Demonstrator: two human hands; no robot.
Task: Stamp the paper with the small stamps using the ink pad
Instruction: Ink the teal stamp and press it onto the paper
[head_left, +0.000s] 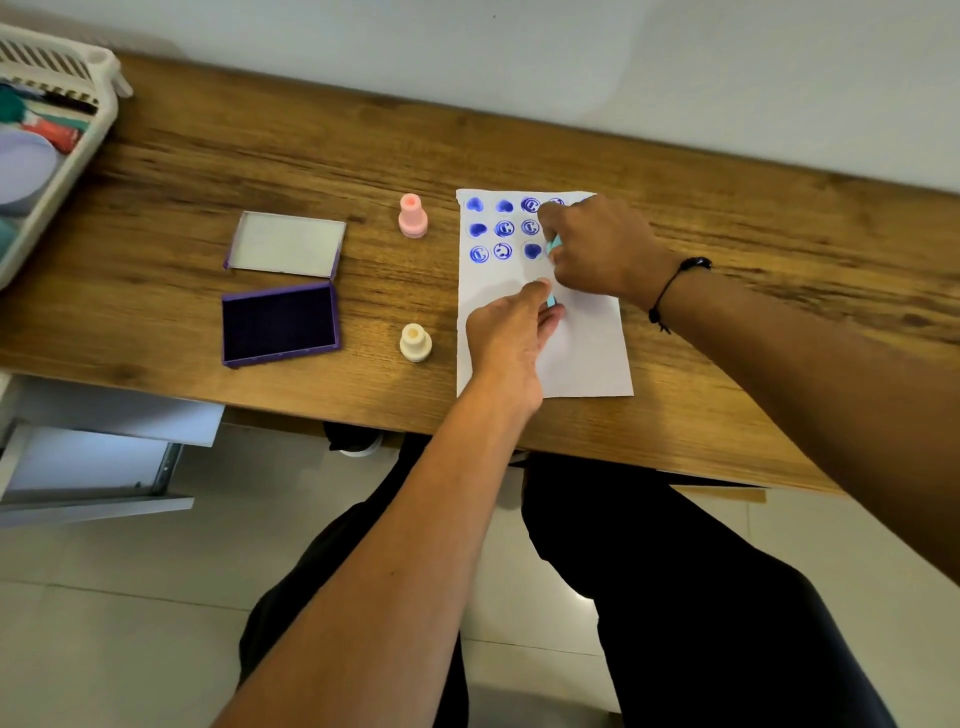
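A white paper (587, 358) lies on the wooden desk (311, 156), with several blue stamp marks in rows on its upper part. My right hand (597, 249) is closed on a light blue stamp (554, 244) and holds it down on the paper at the right of the marks. My left hand (511, 332) rests on the paper's middle, and a light blue piece (550, 300) shows at its fingertips. A pink stamp (413, 216) and a cream stamp (415, 342) stand left of the paper. The open purple ink pad (280, 325) lies further left.
The ink pad's lid (285, 243) lies open behind the pad. A white basket (52, 150) with assorted items sits at the desk's far left. An open drawer (98, 457) is below the desk's left edge. My legs are under the desk.
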